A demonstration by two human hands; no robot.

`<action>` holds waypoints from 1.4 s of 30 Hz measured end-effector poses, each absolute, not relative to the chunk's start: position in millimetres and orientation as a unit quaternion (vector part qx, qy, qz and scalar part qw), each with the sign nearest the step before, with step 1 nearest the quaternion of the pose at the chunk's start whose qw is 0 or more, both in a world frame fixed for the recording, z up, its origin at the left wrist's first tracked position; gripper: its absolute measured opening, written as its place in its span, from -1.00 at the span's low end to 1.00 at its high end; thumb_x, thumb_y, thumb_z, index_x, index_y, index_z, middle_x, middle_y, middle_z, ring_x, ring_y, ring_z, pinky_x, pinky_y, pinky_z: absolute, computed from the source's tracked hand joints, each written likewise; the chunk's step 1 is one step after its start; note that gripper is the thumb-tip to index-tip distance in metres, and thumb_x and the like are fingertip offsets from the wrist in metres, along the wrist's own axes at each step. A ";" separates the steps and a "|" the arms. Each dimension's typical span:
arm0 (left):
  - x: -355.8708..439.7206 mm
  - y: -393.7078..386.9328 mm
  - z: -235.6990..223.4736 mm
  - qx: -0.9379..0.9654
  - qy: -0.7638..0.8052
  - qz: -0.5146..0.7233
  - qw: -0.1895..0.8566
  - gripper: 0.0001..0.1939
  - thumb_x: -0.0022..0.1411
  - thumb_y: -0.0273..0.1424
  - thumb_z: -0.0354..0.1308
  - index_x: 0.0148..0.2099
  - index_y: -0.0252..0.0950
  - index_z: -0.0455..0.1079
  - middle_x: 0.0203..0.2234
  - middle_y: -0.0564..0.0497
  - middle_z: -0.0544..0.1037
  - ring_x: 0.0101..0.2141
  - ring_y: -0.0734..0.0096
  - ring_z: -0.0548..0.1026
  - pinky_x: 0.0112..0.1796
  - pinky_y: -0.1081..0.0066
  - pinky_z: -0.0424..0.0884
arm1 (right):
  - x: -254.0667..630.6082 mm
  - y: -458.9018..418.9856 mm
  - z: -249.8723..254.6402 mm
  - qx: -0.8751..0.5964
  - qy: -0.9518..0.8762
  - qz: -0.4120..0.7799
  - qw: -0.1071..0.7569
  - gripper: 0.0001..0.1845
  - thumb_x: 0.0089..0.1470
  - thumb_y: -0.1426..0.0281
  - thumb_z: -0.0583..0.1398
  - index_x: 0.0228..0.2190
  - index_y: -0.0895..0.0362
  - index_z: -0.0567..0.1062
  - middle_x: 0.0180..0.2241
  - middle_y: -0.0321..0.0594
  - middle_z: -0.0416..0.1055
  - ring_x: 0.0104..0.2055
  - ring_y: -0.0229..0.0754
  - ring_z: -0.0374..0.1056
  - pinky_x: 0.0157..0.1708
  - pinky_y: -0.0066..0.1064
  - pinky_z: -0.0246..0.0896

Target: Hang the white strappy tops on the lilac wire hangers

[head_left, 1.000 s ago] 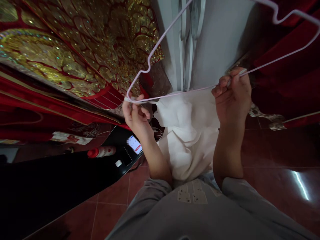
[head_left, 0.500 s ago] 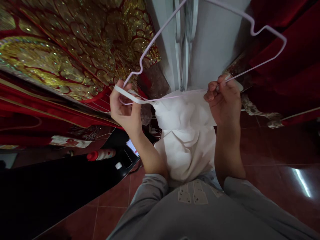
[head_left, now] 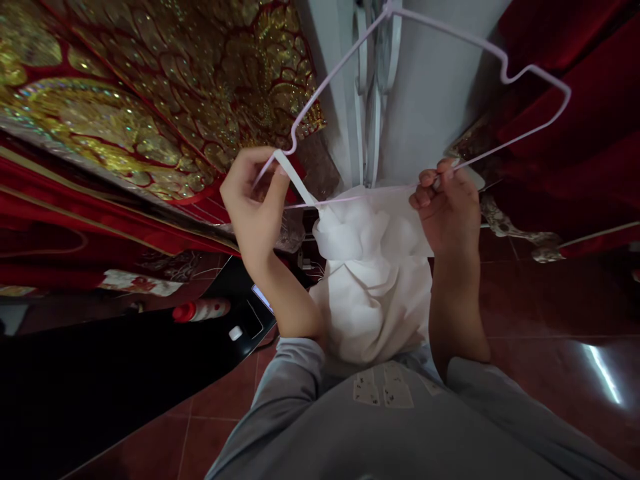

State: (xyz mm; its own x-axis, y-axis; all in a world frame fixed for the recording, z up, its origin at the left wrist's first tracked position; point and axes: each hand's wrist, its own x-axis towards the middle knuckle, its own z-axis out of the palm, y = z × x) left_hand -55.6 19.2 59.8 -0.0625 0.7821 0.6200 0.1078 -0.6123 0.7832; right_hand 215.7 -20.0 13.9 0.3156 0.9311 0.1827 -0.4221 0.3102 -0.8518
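Observation:
A pale pink wire clothes hanger [head_left: 460,33] spans the space between my hands, its top farthest from me. My left hand [head_left: 257,200] pinches a narrow white strap [head_left: 299,179] at the hanger's left end, with thumb and fingers closed; the strap looks looped over the wire there. On the right, my right hand [head_left: 447,203] has its fingers closed on the hanger's lower bar near the right corner; a small white bit shows at the fingertips. A white garment [head_left: 380,300] with soft folds hangs below the bar, in front of my body, joined to the strap.
Red clothing with gold sequins [head_left: 200,80] hangs at left, dark red cloth [head_left: 600,120] at right. Pale doors with handles [head_left: 370,127] stand ahead. A black table [head_left: 125,373] at lower left bears a red-capped bottle [head_left: 203,310], a phone and a small white case [head_left: 235,333].
My left hand has turned and closed, drawing the strap up and onto the hanger's left end. The hanger has lowered slightly in view. My right hand has barely moved.

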 end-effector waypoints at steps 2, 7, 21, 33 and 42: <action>-51.9 19.9 49.9 0.592 0.335 0.688 0.251 -0.82 0.35 -0.20 0.50 -0.15 -0.17 0.65 -0.34 0.03 0.56 -0.35 0.40 0.48 -0.28 0.33 0.43 | 215.7 -19.1 13.4 -0.367 -0.350 0.461 0.728 -0.63 0.07 0.03 0.40 -0.34 -0.02 0.44 -0.41 -0.39 0.42 -0.53 -0.35 0.12 -0.49 -0.42 0.19; -45.7 22.8 36.2 0.550 0.347 0.719 0.246 -0.52 0.06 0.02 0.63 -0.12 -0.10 0.62 -0.29 0.03 0.57 -0.29 0.32 0.54 -0.24 0.31 0.52 | 218.8 -17.8 10.6 -0.357 -0.352 0.462 0.732 -0.65 0.07 0.03 0.44 -0.35 -0.03 0.48 -0.40 -0.38 0.44 -0.52 -0.35 0.16 -0.49 -0.41 0.23; 1.7 -4.0 3.1 0.388 0.276 0.784 0.397 -0.61 0.39 -0.07 0.41 0.04 -0.14 0.37 -0.21 0.06 0.64 -0.14 0.34 0.67 0.10 0.26 0.52 | 219.0 -16.3 15.9 -0.369 -0.358 0.427 0.744 -0.77 0.16 0.15 0.38 -0.35 0.01 0.54 -0.31 -0.30 0.59 -0.53 -0.38 0.23 -0.48 -0.44 0.33; -8.0 -4.2 14.7 0.376 0.249 0.790 0.416 -0.67 0.35 -0.05 0.44 -0.12 -0.10 0.43 -0.55 0.18 0.20 -0.35 0.37 0.56 -0.13 0.37 0.53 | 288.7 -26.1 38.7 -0.498 -0.259 0.149 0.814 -0.59 0.20 0.69 0.14 -0.25 0.12 0.75 -0.21 -0.25 0.71 -0.66 -0.50 0.28 -0.68 -0.64 -0.02; -11.4 -3.6 15.6 0.375 0.234 0.793 0.420 -0.67 0.34 -0.06 0.46 -0.15 -0.12 0.46 -0.57 0.20 0.16 -0.37 0.41 0.55 -0.17 0.43 0.54 | 332.1 6.2 46.8 -0.456 -0.452 0.076 0.763 -0.74 0.20 0.61 0.31 -0.29 0.08 0.78 -0.43 -0.33 0.60 -0.45 -0.44 0.43 -0.39 -0.57 0.27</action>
State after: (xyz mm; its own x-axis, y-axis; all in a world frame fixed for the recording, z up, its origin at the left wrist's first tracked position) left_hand -11.4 -3.6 15.6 -0.3659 0.8410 0.3985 -0.4893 -0.5381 0.6864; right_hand 332.1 6.2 46.8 0.5791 0.5286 0.6207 0.2960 0.5730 -0.7642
